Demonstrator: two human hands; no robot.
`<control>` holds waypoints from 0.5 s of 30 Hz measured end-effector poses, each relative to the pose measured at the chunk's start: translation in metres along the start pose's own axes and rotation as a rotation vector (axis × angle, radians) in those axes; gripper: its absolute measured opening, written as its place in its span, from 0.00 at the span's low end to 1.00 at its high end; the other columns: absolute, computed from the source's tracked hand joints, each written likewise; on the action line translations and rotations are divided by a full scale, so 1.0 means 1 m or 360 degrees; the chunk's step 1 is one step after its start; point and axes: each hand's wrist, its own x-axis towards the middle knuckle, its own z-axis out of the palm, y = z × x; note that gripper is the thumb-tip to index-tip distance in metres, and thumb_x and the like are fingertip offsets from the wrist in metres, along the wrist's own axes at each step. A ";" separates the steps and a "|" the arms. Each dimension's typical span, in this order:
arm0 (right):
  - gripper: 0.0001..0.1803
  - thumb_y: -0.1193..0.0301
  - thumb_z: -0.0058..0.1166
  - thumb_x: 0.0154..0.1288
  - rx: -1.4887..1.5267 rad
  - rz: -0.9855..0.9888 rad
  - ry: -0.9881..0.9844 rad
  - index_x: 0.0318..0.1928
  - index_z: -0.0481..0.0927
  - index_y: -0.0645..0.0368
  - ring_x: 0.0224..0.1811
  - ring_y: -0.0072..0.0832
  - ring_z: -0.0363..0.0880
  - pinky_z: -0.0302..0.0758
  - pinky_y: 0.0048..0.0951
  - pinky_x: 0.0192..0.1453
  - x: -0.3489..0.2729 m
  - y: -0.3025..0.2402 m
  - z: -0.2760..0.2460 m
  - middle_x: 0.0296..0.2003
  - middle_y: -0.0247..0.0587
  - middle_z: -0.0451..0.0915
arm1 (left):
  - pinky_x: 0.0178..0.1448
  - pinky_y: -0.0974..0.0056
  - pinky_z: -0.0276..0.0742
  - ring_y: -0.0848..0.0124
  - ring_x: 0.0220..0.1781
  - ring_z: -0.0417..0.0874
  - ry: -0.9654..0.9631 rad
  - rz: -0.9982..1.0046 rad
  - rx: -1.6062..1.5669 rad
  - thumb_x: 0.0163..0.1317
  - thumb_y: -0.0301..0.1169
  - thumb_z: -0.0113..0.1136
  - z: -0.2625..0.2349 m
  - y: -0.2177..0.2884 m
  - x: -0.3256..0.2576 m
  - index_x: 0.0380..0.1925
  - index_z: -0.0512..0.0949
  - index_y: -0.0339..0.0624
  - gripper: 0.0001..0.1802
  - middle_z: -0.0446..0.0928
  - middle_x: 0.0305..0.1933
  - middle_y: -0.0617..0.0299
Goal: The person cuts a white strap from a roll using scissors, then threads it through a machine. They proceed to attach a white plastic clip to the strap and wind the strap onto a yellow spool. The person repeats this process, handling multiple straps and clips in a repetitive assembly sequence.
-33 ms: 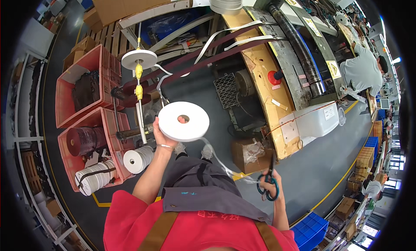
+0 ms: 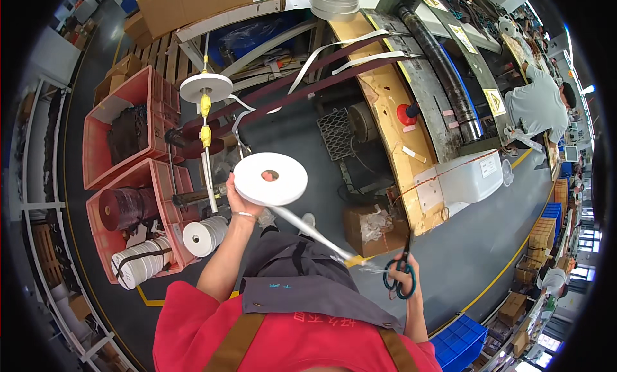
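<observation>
My left hand point(image 2: 243, 197) grips a white roll of tape point(image 2: 288, 179) from below and from its left side. A fingertip shows through the roll's core hole. From the roll's near edge a white strip point(image 2: 310, 230) runs down to the right, drawn nearly straight. My right hand point(image 2: 406, 283) is closed around the scissors point(image 2: 391, 288), which have teal-and-black handles and dark blades pointing up. Clear, crumpled film point(image 2: 371, 268) reaches from the strip's end toward my right fingers. Whether those fingers also pinch the film, I cannot make out.
Pink crates point(image 2: 103, 202) with rolls stand at left, beside an upright rod point(image 2: 207, 160) carrying a white disc point(image 2: 204, 88). Ahead right is a machine roller point(image 2: 443, 70), fed by dark red and white bands. A cardboard box point(image 2: 366, 234) sits below; a co-worker point(image 2: 536, 105) is farther right.
The strip has gone from hanging loose and curved to nearly straight. The roll has shifted slightly left, and my right hand with the scissors slightly right.
</observation>
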 end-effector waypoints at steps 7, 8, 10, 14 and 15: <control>0.23 0.85 0.44 0.42 0.0597 0.0092 0.0415 0.44 0.62 0.62 0.15 0.29 0.71 0.69 0.24 0.20 0.005 0.075 -0.025 0.18 0.41 0.71 | 0.50 0.53 0.71 0.55 0.40 0.76 -0.0162 -0.0005 0.0241 0.53 0.47 0.52 -0.039 -0.028 0.009 0.47 0.66 0.34 0.28 0.73 0.37 0.46; 0.23 0.85 0.44 0.42 0.0533 0.0060 0.0475 0.43 0.61 0.63 0.15 0.28 0.71 0.69 0.24 0.20 0.005 0.073 -0.020 0.18 0.41 0.70 | 0.51 0.55 0.70 0.58 0.42 0.75 -0.0002 0.0097 0.0267 0.53 0.43 0.55 -0.054 -0.029 0.013 0.47 0.66 0.36 0.26 0.73 0.38 0.49; 0.22 0.84 0.44 0.44 0.0410 -0.0025 0.0633 0.44 0.59 0.62 0.15 0.27 0.70 0.68 0.23 0.19 0.005 0.078 -0.011 0.18 0.38 0.69 | 0.53 0.56 0.68 0.60 0.44 0.74 0.0222 0.0170 0.0387 0.51 0.41 0.58 -0.071 -0.028 0.015 0.47 0.66 0.36 0.27 0.73 0.39 0.51; 0.12 0.79 0.48 0.51 -0.0877 -0.0333 0.0461 0.38 0.68 0.59 0.18 0.19 0.66 0.67 0.20 0.27 0.002 0.142 -0.021 0.19 0.34 0.70 | 0.49 0.65 0.66 0.70 0.43 0.73 0.0536 0.0169 0.0735 0.46 0.39 0.64 -0.110 -0.008 -0.005 0.48 0.66 0.39 0.30 0.73 0.40 0.60; 0.14 0.79 0.49 0.51 -0.0963 -0.0305 0.0289 0.40 0.70 0.58 0.18 0.20 0.64 0.66 0.21 0.26 0.007 0.141 -0.013 0.17 0.35 0.69 | 0.47 0.67 0.65 0.72 0.43 0.72 0.0695 0.0230 0.0867 0.45 0.39 0.65 -0.115 -0.007 -0.013 0.47 0.67 0.40 0.30 0.73 0.40 0.61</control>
